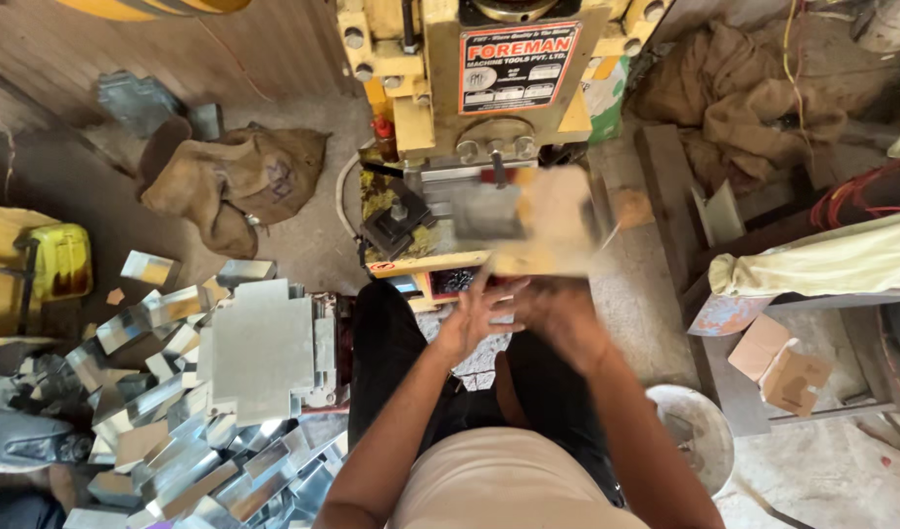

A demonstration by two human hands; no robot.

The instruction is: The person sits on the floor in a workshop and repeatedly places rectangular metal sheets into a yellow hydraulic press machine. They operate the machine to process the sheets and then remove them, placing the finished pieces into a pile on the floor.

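Note:
A flat metal sheet piece [553,220], blurred by motion, is held up in front of the yellow press machine [440,108]. My right hand [558,309] grips its lower edge. My left hand [474,318] is just beside it, fingers spread, touching or close to the sheet's lower left edge. Below the sheet lies the press bed with a dark die block [396,223]. My legs in black trousers sit under the hands.
A stack of cut flat sheets [259,358] lies at my left, with a heap of several bent shiny metal channels [190,441] around it. Burlap sacks [230,181] lie on the floor. A white bowl [695,431] and a wooden bench [763,333] stand at the right.

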